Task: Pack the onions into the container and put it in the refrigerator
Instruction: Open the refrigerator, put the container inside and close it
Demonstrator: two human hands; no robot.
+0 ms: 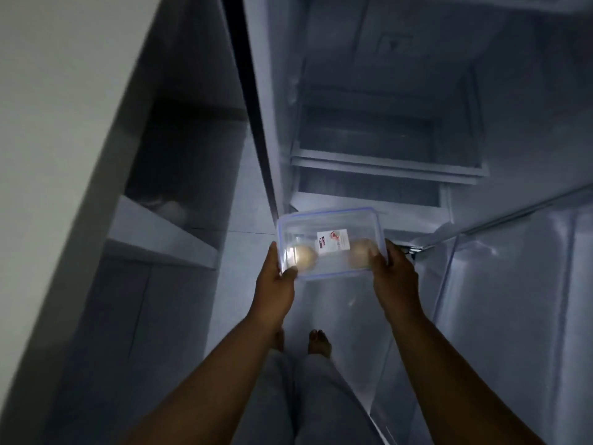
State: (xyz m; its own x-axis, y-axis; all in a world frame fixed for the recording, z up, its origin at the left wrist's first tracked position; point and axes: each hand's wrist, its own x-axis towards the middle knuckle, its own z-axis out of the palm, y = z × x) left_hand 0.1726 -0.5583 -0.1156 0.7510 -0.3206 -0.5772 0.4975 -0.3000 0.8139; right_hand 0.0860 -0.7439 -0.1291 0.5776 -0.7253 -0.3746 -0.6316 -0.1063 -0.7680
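Note:
A clear plastic container (pixel 330 226) with a blue-edged lid and a white sticker hangs in front of the open refrigerator (pixel 385 149). Two pale onions show through it, one (pixel 306 255) at its left and one (pixel 359 253) at its right. My left hand (pixel 276 281) grips the container's left end, thumb on the lid. My right hand (pixel 396 274) holds its right end. The container is level, just in front of the lower shelves.
The fridge's shelves (pixel 385 163) lie beyond the container. Its open door (pixel 513 284) with clear bins stands at the right. A grey cabinet with an open niche (pixel 167 226) stands at the left. My bare feet (pixel 317 343) are on the tiled floor.

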